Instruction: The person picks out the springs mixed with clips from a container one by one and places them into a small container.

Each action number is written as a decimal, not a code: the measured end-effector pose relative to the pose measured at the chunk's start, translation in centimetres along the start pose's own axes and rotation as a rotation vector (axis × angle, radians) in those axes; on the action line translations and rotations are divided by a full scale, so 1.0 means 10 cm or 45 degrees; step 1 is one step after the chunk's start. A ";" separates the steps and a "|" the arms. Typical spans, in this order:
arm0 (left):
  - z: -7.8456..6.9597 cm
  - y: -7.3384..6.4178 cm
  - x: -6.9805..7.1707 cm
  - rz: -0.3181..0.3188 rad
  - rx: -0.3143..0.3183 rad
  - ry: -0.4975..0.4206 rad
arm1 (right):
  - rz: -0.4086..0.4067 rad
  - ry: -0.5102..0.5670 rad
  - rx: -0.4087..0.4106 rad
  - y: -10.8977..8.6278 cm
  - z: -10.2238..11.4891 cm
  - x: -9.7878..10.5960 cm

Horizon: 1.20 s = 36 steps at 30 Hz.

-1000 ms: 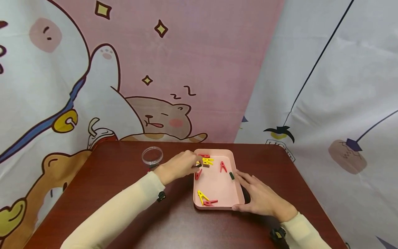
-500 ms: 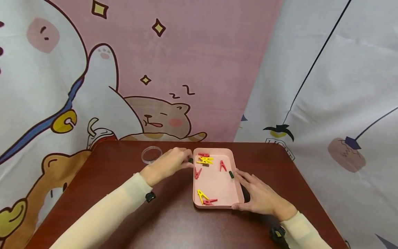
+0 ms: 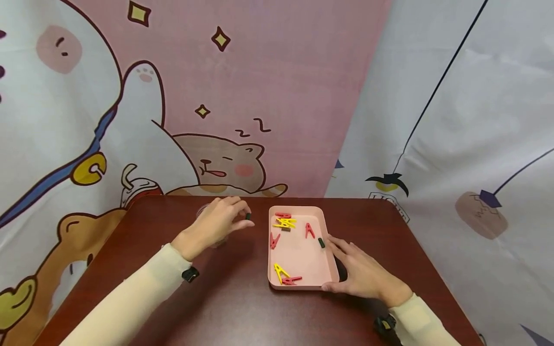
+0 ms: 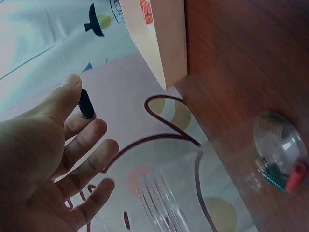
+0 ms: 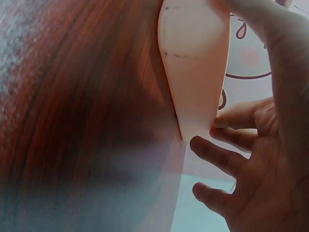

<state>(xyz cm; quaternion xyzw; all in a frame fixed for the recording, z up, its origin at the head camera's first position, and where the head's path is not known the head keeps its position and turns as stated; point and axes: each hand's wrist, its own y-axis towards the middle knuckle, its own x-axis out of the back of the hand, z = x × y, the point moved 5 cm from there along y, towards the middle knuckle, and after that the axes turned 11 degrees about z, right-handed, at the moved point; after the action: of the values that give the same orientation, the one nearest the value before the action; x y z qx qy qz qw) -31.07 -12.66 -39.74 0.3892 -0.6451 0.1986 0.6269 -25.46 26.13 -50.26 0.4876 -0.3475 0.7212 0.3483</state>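
Note:
My left hand [image 3: 216, 222] is raised over the table, left of the tray, with thumb and index finger pinching a small dark green ridged cylinder [image 4: 86, 105]. Behind that hand, mostly hidden in the head view, stands a clear plastic jar [image 4: 164, 203]; a green and a red piece [image 4: 296, 177] show at its bottom. The fingers of my right hand [image 3: 368, 276] rest along the right side of the pink tray [image 3: 303, 265], its thumb at the near right corner. Inside the tray lie several red clothespins [image 3: 309, 230] and yellow clothespins [image 3: 281, 271].
A second dark green cylinder [image 3: 321, 242] lies by the tray's right wall. One small brown piece [image 3: 285, 229] sits below the upper yellow clothespins. Under everything is a dark reddish wood table [image 3: 242, 307], with a printed cloth [image 3: 294, 96] hanging behind it.
My left hand has lifted the green cylinder out of the tray and carried it left over the rim, toward the clear jar. My right hand stays at the tray.

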 end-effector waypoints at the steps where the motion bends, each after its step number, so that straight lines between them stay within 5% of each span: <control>1: 0.02 -0.02 0.01 -0.016 0.008 0.018 | 0.001 -0.002 -0.002 0.00 0.00 0.01; 9: 0.21 -0.18 0.08 -0.110 0.099 0.099 | 0.018 0.005 0.010 -0.01 0.01 0.01; 21: 0.52 -0.43 0.11 -0.101 0.209 0.034 | 0.031 0.022 -0.022 -0.03 0.02 0.01; 36: 0.71 -0.44 0.03 -0.070 0.244 -0.038 | 0.044 0.027 -0.037 -0.03 0.00 0.01</control>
<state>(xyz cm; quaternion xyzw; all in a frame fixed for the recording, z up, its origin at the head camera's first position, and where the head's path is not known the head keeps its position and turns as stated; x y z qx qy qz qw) -32.36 -20.80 -41.41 0.4678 -0.6215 0.2365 0.5823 -25.21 26.34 -50.11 0.4689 -0.3626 0.7270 0.3466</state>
